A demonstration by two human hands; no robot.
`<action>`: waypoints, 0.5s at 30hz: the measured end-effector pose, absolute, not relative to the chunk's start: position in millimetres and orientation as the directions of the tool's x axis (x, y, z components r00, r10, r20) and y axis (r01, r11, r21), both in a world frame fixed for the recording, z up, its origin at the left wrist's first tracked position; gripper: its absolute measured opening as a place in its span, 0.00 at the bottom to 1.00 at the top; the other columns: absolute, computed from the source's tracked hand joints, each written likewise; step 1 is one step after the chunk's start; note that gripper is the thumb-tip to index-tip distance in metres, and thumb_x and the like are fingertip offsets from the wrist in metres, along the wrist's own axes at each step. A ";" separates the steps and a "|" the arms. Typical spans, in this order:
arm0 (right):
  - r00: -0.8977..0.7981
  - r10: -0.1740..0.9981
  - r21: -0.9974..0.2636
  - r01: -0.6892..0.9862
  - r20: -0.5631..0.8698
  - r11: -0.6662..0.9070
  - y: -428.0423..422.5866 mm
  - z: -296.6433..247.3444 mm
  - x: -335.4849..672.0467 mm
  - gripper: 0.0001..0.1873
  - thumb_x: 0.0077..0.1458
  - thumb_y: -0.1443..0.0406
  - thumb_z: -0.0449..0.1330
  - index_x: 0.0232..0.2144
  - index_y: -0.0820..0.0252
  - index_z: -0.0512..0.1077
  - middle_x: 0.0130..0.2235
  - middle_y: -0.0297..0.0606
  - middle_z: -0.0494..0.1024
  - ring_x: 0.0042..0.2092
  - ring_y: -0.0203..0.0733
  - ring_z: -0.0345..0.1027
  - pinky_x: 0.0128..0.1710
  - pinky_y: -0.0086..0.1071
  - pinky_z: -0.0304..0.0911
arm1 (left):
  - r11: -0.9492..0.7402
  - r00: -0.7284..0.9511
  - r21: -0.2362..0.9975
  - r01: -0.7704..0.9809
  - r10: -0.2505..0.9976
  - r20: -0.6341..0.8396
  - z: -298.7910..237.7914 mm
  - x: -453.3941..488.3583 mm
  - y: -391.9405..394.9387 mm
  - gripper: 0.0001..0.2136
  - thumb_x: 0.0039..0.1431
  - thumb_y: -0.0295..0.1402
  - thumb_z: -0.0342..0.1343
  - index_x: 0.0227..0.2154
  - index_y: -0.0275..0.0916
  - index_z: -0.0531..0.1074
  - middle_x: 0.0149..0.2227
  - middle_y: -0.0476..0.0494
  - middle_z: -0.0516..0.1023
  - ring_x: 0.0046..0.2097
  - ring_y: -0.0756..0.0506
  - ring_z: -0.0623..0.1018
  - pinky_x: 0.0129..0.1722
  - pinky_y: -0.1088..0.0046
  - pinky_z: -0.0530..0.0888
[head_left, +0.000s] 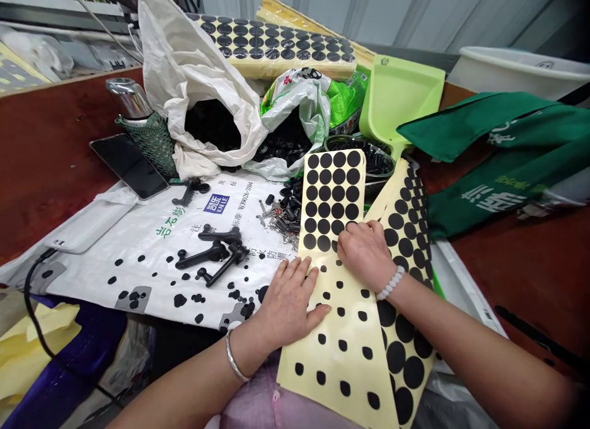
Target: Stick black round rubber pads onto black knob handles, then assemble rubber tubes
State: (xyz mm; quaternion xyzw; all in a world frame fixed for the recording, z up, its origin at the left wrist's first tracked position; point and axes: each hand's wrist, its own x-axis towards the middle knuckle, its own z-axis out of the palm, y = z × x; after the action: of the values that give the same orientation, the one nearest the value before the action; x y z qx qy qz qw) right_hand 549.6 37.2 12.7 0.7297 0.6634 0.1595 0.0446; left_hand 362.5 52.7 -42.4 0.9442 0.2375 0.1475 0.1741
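Note:
A cream backing sheet of round black stickers (339, 192) lies before me, its upper rows full. Its lower part is bare but for small dark spots. My left hand (290, 303) rests flat on the sheet's left edge, fingers stretched out. At the lowest full row, my right hand (366, 254) is closed with bent fingers pressed to the sheet. Whatever its fingertips pinch is hidden. Under the right forearm is another sheet of larger black round stickers (405, 318). Black plastic crank handles (221, 251) lie left of my left hand, on a white printed sack (152, 257).
Small black parts and screws (286, 217) are heaped beyond the left hand. Behind stand an open white bag (207, 78), a bowl of black parts (364, 155) and a light green dustpan (401, 97). A phone (131, 165) leans by a flask (131, 100). Green cloth (502, 158) lies right.

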 end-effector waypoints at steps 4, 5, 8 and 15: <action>-0.011 0.993 0.279 0.960 0.120 -0.023 23.7 18.0 538.9 0.14 0.55 0.72 0.50 0.22 0.64 0.71 0.26 0.41 0.71 0.33 0.44 0.63 0.45 0.42 0.48 | -0.819 0.843 0.414 0.398 0.504 0.187 -43.0 363.1 54.6 0.30 0.58 0.49 0.42 0.56 0.31 0.59 0.61 0.32 0.57 0.61 0.35 0.57 0.60 0.53 0.50; -0.034 0.994 0.272 0.962 0.106 0.004 18.9 21.4 535.9 0.13 0.55 0.72 0.50 0.22 0.64 0.71 0.26 0.40 0.71 0.33 0.43 0.63 0.46 0.41 0.49 | -0.817 0.843 0.421 0.395 0.504 0.186 -43.4 363.4 54.9 0.30 0.58 0.49 0.42 0.56 0.31 0.59 0.61 0.32 0.57 0.61 0.35 0.57 0.60 0.53 0.50; -0.110 0.986 0.115 0.989 0.125 0.095 1.6 35.3 529.3 0.12 0.56 0.70 0.50 0.24 0.62 0.69 0.28 0.38 0.70 0.33 0.41 0.63 0.45 0.40 0.52 | -0.810 0.842 0.445 0.382 0.503 0.194 -44.1 362.5 53.2 0.31 0.58 0.50 0.41 0.57 0.31 0.58 0.61 0.31 0.57 0.61 0.34 0.56 0.59 0.52 0.51; -0.018 0.920 -0.456 0.865 0.391 0.211 -34.0 41.6 542.6 0.03 0.54 0.63 0.54 0.29 0.54 0.65 0.32 0.37 0.71 0.37 0.44 0.66 0.35 0.37 0.62 | -0.858 0.773 0.435 0.272 0.464 0.433 -22.6 341.8 77.5 0.22 0.58 0.44 0.48 0.50 0.34 0.65 0.52 0.33 0.69 0.53 0.39 0.68 0.54 0.54 0.61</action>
State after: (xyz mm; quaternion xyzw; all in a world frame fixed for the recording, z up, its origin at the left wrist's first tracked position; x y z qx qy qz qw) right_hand 542.6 -34.0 41.6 0.6266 0.7121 -0.0441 -0.3134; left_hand 341.8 77.5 -22.6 0.9248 0.1989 0.2719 0.1769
